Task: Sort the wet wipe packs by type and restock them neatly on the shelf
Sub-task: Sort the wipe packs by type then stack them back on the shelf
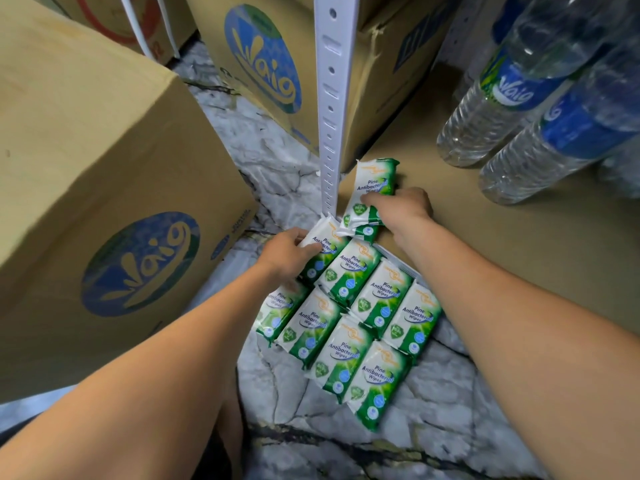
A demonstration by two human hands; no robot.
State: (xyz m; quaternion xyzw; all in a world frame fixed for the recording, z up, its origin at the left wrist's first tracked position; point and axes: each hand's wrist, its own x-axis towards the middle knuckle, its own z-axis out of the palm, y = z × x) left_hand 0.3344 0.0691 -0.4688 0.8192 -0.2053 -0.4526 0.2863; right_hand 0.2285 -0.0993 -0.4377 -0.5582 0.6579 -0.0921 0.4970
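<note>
Left forearm and right forearm, both bare, rise from the bottom edge and converge at frame centre. Left hand: palm down, fingers curled round a wipe pack. Right hand, just up-right: knuckles up, gripping a second pack.

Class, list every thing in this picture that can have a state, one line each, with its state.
Left hand, grips a green-and-white wipe pack.
Right hand, holds a second wipe pack on the brown shelf board.
Remaining floor packs, lying flat, in rows.
Clear plastic water bottles, standing on the shelf board.
Large cardboard box, closed.
</note>
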